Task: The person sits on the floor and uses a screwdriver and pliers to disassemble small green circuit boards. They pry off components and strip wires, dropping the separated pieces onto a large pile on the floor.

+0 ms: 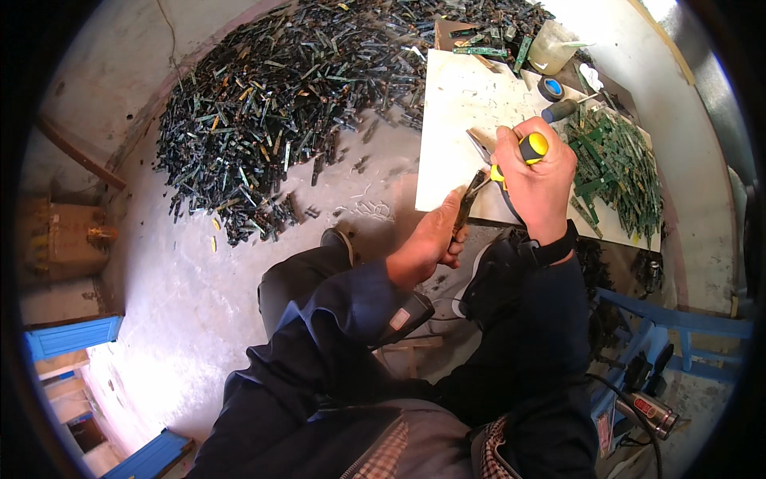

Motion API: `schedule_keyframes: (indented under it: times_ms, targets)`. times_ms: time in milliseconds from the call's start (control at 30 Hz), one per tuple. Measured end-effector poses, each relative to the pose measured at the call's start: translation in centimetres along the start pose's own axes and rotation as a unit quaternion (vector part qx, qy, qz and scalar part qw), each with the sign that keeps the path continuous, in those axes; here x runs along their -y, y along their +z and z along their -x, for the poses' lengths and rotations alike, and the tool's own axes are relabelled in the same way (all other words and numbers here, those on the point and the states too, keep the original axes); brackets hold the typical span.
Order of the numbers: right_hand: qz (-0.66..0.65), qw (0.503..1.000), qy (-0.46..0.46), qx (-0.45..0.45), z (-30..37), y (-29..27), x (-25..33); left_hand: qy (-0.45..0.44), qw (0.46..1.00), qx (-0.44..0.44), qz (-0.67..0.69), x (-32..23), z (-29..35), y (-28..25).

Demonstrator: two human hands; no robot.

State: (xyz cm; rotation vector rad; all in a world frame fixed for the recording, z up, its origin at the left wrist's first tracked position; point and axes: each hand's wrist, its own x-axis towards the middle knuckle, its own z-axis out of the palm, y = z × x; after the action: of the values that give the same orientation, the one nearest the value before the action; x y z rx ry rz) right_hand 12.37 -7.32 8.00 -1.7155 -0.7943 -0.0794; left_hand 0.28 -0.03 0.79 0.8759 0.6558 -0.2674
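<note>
My left hand (435, 239) is closed round a narrow dark strip (471, 198), which stands up out of the fist by the near edge of a white board (447, 120). Just above it, my right hand (540, 180) grips a yellow-and-black handle (533, 148) that looks like a screwdriver's. A thin metal shaft runs from this hand down to the strip and appears to touch it. Beside the right fingers, partly hidden, is a pair of pliers (479, 147) with yellow-and-black grips; whether the hand touches it I cannot tell.
Green circuit-board strips (618, 172) are heaped on the board's right side. Behind them are a dark-handled tool (560, 110), a blue-and-black tape roll (550, 89) and a cloudy plastic cup (552, 48). A large pile of dark strips (295, 104) covers the floor at far left. A blue frame (678, 321) stands lower right.
</note>
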Motion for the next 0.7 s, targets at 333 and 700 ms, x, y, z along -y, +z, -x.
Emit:
schedule_keyframes:
  times_ms: [333,700]
  targets:
    - [-0.116,0.987,0.104,-0.038,-0.4,-1.7,-0.8,0.017,1.0,0.003,-0.016,0.2,-0.2,0.1]
    - [0.043,0.985,0.012,-0.165,1.4,-4.3,-5.5,0.0,1.0,-0.007,-0.01,-0.3,0.3,0.1]
